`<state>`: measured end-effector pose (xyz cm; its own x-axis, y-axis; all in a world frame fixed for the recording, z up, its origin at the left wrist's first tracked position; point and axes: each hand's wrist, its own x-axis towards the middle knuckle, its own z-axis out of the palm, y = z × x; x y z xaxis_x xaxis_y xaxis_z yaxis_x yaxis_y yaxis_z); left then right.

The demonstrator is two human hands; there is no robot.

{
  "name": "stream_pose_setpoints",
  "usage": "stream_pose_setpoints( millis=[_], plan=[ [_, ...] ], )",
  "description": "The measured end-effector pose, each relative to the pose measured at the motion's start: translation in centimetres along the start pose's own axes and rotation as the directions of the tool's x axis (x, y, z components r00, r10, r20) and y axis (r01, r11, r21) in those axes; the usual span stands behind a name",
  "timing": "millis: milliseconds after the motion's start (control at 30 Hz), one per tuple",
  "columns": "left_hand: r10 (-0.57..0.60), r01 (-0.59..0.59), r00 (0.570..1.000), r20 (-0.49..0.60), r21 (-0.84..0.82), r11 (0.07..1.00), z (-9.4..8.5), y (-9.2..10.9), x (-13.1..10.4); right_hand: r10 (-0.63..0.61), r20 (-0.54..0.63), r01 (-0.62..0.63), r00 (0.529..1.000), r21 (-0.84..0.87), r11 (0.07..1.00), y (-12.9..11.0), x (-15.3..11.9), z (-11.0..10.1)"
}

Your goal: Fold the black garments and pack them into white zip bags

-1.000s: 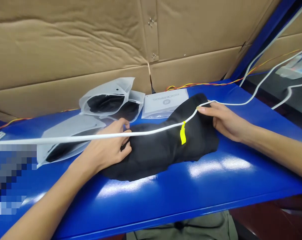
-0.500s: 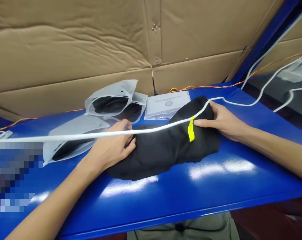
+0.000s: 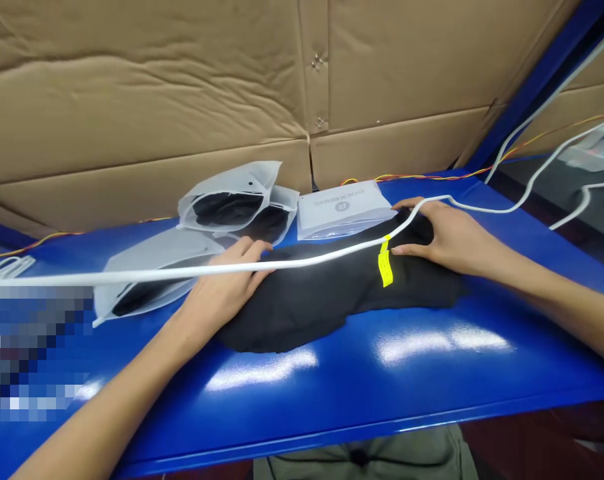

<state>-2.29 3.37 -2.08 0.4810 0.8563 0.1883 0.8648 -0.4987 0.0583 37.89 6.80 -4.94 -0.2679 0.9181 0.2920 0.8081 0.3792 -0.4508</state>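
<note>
A piece of black fabric [image 3: 312, 290] lies spread across the blue table, its exact kind not plain. A yellow tag [image 3: 385, 267] hangs on its right part. My left hand [image 3: 232, 273] grips the fabric's left end, thumb and fingers closing at its upper edge. At the right end, my right hand [image 3: 439, 233] has the fabric between its thumb and its fingers, beside the tag. A white cable [image 3: 327, 257] runs across the view in front of both the fabric and my left fingers.
Frosted zip bags with black contents [image 3: 227, 207] stand behind my left hand, another bag [image 3: 152, 273] to the left. A flat printed white bag [image 3: 342, 210] lies behind the fabric. A cardboard wall [image 3: 182, 87] closes the back of the blue table [image 3: 332, 393]. Red and yellow wires [image 3: 432, 177] run along it.
The black fabric has flattened, and its right part now stretches further right under my right hand. The raised fold by my right fingers has come down. Both hands stay near the same places.
</note>
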Motion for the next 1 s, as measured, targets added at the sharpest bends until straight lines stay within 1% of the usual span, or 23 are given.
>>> stream_pose_setpoints(
  millis=[100, 167, 267, 333, 433, 567, 600, 667, 733, 800, 867, 900, 1000],
  plan=[
    [-0.018, 0.017, 0.999, -0.045, -0.032, 0.999, -0.4, -0.1, 0.1, -0.035, -0.049, 0.034, 0.998, -0.015, 0.999, 0.0, 0.1, -0.4],
    [-0.043, 0.038, 0.996, -0.082, -0.055, 0.998, -0.8, -0.1, 0.3, -0.026, -0.068, 0.027, 0.997, 0.006, 1.0, 0.1, 0.1, -0.4],
    [-0.1, 0.086, 0.984, -0.145, -0.096, 0.992, -1.5, 0.0, 0.5, 0.043, -0.043, -0.037, 0.998, 0.135, 0.99, 0.3, 0.1, -0.5],
    [-0.154, 0.127, 0.974, -0.167, -0.164, 0.978, -1.9, 0.0, 0.6, 0.065, -0.033, -0.058, 0.997, 0.197, 0.979, 0.4, 0.1, -0.5],
    [-0.237, 0.19, 0.964, -0.121, -0.311, 0.931, -2.2, 0.1, 0.9, 0.058, -0.061, -0.047, 0.996, 0.174, 0.984, 0.4, 0.2, -0.6],
    [-0.28, 0.238, 0.96, -0.017, -0.479, 0.845, -2.2, 0.4, 1.2, -0.069, -0.08, 0.079, 0.994, 0.122, 0.989, 0.0, 0.2, -0.6],
    [-0.283, 0.241, 0.959, -0.003, -0.518, 0.821, -2.1, 0.4, 1.3, -0.08, -0.084, 0.091, 0.993, 0.132, 0.987, -0.2, 0.1, -0.6],
    [-0.287, 0.241, 0.958, 0.015, -0.584, 0.775, -2.1, 0.3, 1.4, -0.043, -0.094, 0.061, 0.995, 0.199, 0.978, -0.7, 0.0, -0.7],
    [-0.279, 0.235, 0.96, 0.033, -0.637, 0.734, -2.1, 0.0, 1.5, 0.002, -0.074, 0.021, 0.997, 0.316, 0.948, -1.2, -0.1, -1.1],
    [-0.241, 0.215, 0.969, 0.059, -0.681, 0.7, -2.2, -0.4, 1.5, -0.009, -0.009, 0.012, 1.0, 0.411, 0.912, -1.6, -0.2, -1.7],
    [-0.177, 0.175, 0.982, 0.074, -0.721, 0.671, -2.4, -0.7, 1.3, -0.075, 0.098, 0.016, 0.992, 0.502, 0.865, -1.9, -0.2, -2.3],
    [-0.141, 0.15, 0.987, 0.075, -0.737, 0.659, -2.7, -0.8, 1.2, -0.119, 0.152, 0.016, 0.981, 0.549, 0.836, -1.9, -0.2, -2.7],
    [-0.012, 0.068, 0.997, 0.078, -0.783, 0.619, -3.7, -0.5, 0.8, -0.257, 0.263, 0.009, 0.93, 0.682, 0.731, -1.9, -0.3, -3.8]
  ],
)
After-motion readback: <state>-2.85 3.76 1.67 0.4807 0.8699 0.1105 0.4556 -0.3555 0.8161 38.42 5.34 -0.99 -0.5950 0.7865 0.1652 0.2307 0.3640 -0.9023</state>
